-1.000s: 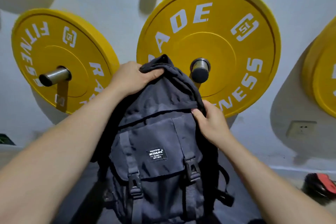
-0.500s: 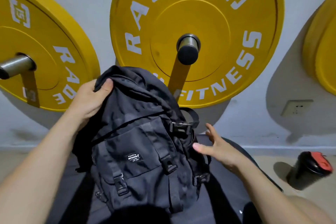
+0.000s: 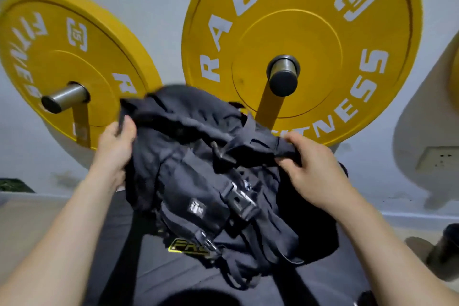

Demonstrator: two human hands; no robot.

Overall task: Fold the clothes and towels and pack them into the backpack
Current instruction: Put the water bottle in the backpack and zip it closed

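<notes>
Black bag (image 3: 198, 181) soft, floppy, looks light. Your left hand (image 3: 113, 149) pinches far-left edge; your right hand (image 3: 315, 171) grips cloth on right. Best hold: top edges.

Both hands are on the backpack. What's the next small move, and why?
Probably settle the backpack onto the black padded surface below and spread its top open: the left hand and right hand each grip fabric near its top, and it is tilted, front buckle apparently fastened.
</notes>
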